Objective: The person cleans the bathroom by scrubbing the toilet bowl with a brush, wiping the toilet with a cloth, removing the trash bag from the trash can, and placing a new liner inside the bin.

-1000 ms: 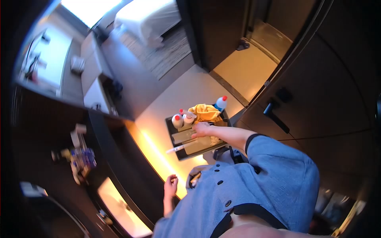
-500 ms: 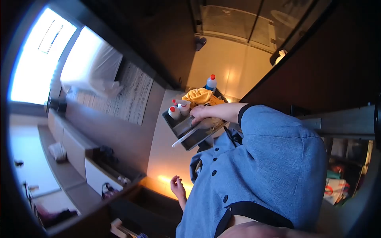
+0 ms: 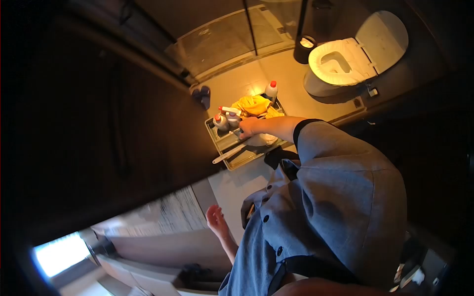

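Observation:
My right hand is closed round the middle handle of a grey caddy, in front of my body. In its compartments stand a white bottle with a red cap, a spray bottle and, at the far corner, another red-capped bottle. A yellow cloth is heaped between them. A white-handled tool lies across the near left side. My left hand hangs empty at the left, with its fingers loosely bent and apart.
A toilet with its lid up stands at the upper right, beside a black bin. Dark slippers lie on the floor by a dark door at the left. A glass partition is at the back.
The view has turned right and moved from the hallway to the bathroom doorway; the toilet and bin now show. The caddy has travelled along in my right hand. My left hand stays empty.

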Action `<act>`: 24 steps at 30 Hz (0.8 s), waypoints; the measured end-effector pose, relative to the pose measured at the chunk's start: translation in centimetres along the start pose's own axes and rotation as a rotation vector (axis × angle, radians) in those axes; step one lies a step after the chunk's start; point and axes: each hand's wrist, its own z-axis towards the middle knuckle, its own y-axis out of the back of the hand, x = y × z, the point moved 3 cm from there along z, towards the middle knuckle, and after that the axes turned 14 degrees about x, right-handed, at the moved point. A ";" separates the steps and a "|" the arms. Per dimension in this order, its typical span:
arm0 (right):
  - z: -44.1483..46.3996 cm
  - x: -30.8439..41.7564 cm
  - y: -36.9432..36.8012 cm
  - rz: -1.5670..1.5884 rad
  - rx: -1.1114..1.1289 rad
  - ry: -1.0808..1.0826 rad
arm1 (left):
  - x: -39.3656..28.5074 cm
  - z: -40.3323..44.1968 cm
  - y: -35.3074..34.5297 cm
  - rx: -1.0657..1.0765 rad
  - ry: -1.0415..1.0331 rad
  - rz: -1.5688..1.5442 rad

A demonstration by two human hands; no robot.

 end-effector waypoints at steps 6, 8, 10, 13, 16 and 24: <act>-0.4 1.6 -1.3 0.116 0.030 -0.101 | -4.1 3.5 -0.1 0.236 -0.104 0.131; 1.1 1.5 -1.4 0.147 0.008 -0.137 | -5.8 6.2 -0.4 0.289 -0.158 0.105; 2.2 1.4 -2.2 0.162 -0.017 -0.211 | -5.4 8.5 -0.3 0.397 -0.120 0.137; 2.8 0.6 -3.6 0.197 -0.101 -0.238 | -3.0 11.8 -1.1 0.538 -0.141 0.156; 5.5 -0.8 -5.3 0.219 -0.150 -0.321 | 0.2 17.5 -2.4 0.791 -0.157 0.308; 11.2 -6.1 -8.5 0.245 -0.228 -0.463 | 12.4 27.5 -6.7 1.400 -0.259 0.820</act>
